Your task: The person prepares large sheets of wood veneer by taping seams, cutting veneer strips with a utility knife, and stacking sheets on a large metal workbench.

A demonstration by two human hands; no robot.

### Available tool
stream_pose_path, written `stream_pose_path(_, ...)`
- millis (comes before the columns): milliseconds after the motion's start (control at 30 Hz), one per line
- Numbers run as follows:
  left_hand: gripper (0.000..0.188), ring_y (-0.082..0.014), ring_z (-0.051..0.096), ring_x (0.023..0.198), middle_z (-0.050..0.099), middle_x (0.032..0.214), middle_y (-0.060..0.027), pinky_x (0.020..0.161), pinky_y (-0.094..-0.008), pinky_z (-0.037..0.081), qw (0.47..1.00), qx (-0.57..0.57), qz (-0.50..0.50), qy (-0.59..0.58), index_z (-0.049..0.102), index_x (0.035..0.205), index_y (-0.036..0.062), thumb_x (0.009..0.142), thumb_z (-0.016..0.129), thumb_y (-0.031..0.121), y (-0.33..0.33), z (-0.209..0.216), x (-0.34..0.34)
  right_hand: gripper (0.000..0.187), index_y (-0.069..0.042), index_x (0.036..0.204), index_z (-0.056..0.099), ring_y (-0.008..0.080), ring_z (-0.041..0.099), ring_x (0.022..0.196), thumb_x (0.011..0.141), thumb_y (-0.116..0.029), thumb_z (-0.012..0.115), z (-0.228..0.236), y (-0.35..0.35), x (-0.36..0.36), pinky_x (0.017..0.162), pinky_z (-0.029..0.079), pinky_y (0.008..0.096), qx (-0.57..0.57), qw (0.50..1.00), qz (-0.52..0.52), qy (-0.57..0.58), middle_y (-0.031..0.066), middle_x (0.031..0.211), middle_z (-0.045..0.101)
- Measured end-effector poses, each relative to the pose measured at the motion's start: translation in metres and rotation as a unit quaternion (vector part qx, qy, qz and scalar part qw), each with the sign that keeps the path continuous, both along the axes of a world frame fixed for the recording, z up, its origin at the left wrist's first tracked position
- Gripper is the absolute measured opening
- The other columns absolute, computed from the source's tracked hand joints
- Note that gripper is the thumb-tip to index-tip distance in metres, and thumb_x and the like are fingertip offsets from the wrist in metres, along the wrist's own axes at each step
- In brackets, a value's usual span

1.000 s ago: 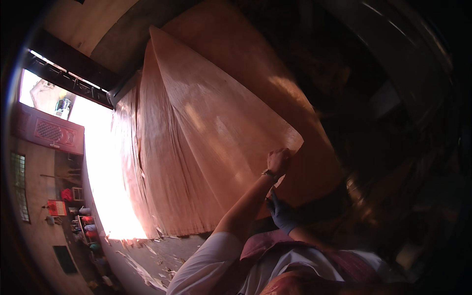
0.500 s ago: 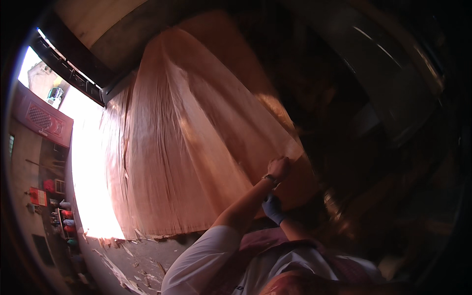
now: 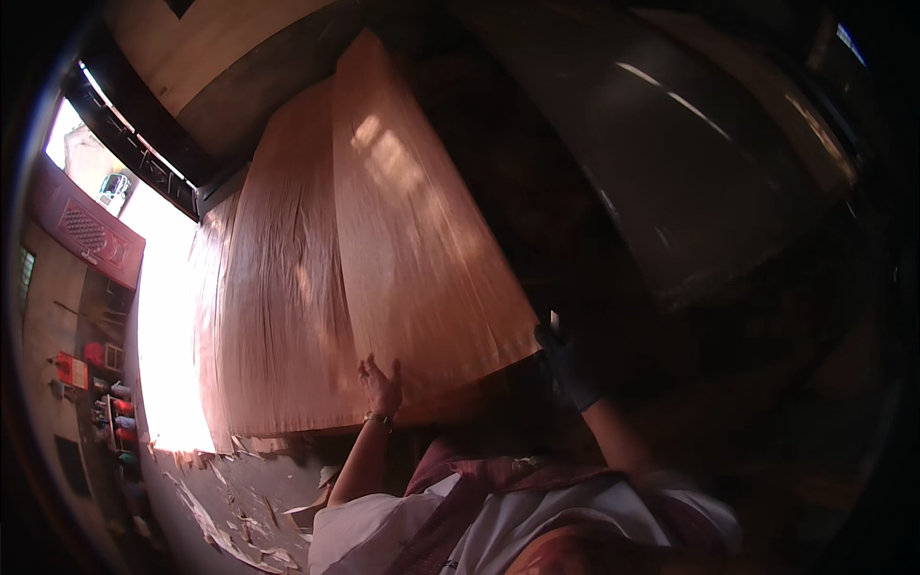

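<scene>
While my bare left hand (image 3: 381,385) presses flat and spread on the big thin wood sheet (image 3: 422,259), my gloved right hand (image 3: 565,364) grips its near right corner. It could crack if I bend it hard.

Both arms raised, bare left hand (image 3: 381,385) spread, gloved right hand (image 3: 567,366) gripping.
</scene>
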State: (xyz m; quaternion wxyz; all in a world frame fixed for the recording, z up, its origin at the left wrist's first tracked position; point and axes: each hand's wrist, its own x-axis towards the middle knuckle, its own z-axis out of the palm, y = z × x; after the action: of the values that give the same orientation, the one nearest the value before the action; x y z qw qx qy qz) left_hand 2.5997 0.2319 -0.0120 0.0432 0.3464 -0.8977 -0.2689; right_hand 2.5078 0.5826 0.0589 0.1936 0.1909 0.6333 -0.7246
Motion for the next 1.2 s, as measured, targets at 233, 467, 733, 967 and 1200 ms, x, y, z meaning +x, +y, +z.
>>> stream_pose_path(233, 0.09, -0.0403, 0.025, 0.141, 0.018, 0.159, -0.0144, 0.111, -0.059, 0.025, 0.696, 0.658, 0.272, 0.09, 0.02, 0.154, 0.0171, 0.087, 0.035, 0.075, 0.063, -0.072, 0.058, 0.019, -0.016, 0.097, 0.064, 0.0034, 0.046, 0.046, 0.089, -0.032, 0.071, 0.094, 0.24, -0.05, 0.042, 0.034, 0.0221, 0.013, 0.998, -0.049, -0.039, -0.0076, 0.059, 0.049)
stream_pose_path(467, 0.084, -0.0341, 0.055, 0.115, 0.055, 0.131, -0.0124, 0.091, -0.0533, 0.049, 0.611, 0.658, 0.305, 0.317, 0.046, 0.139, 0.0118, 0.085, 0.042, 0.076, 0.159, -0.146, -0.015, 0.019, -0.015, 0.088, 0.065, 0.0028, 0.043, 0.044, 0.088, -0.033, 0.071, 0.087, 0.463, -0.122, 0.041, 0.032, 0.0227, 0.17, 0.977, -0.108, 0.071, -0.0087, 0.058, 0.048)
stream_pose_path(733, 0.052, -0.028, 0.057, 0.114, 0.062, 0.122, -0.0094, 0.095, -0.0459, 0.05, 0.534, 0.685, 0.314, 0.384, 0.053, 0.129, 0.0056, 0.093, 0.059, 0.043, 0.328, -0.096, -0.168, 0.043, -0.004, 0.12, 0.063, 0.0061, 0.056, 0.065, 0.087, -0.03, 0.073, 0.039, 0.726, -0.232, 0.056, 0.045, 0.0243, 0.376, 0.839, -0.141, 0.368, -0.001, 0.087, 0.063)
stream_pose_path(967, 0.025, -0.0172, 0.065, 0.09, 0.065, 0.1, -0.0031, 0.072, -0.0365, 0.058, 0.621, 0.611, 0.271, 0.41, 0.062, 0.108, 0.0071, 0.09, 0.068, 0.023, 0.496, -0.024, -0.265, 0.049, 0.004, 0.133, 0.049, 0.0213, 0.057, 0.113, 0.095, -0.024, 0.063, 0.066, 0.872, -0.346, 0.091, 0.046, 0.0332, 0.421, 0.843, -0.087, 0.324, 0.0118, 0.128, 0.058)
stream_pose_path(1200, 0.021, -0.0156, 0.063, 0.07, 0.064, 0.084, -0.0017, 0.057, -0.0309, 0.054, 0.671, 0.557, 0.314, 0.375, 0.064, 0.098, 0.0106, 0.086, 0.073, 0.024, 0.675, 0.01, -0.319, 0.052, 0.002, 0.119, 0.061, 0.0349, 0.062, 0.109, 0.093, -0.043, 0.061, 0.074, 1.016, -0.437, 0.089, 0.049, 0.0411, 0.559, 0.783, -0.07, 0.262, 0.0213, 0.117, 0.065)
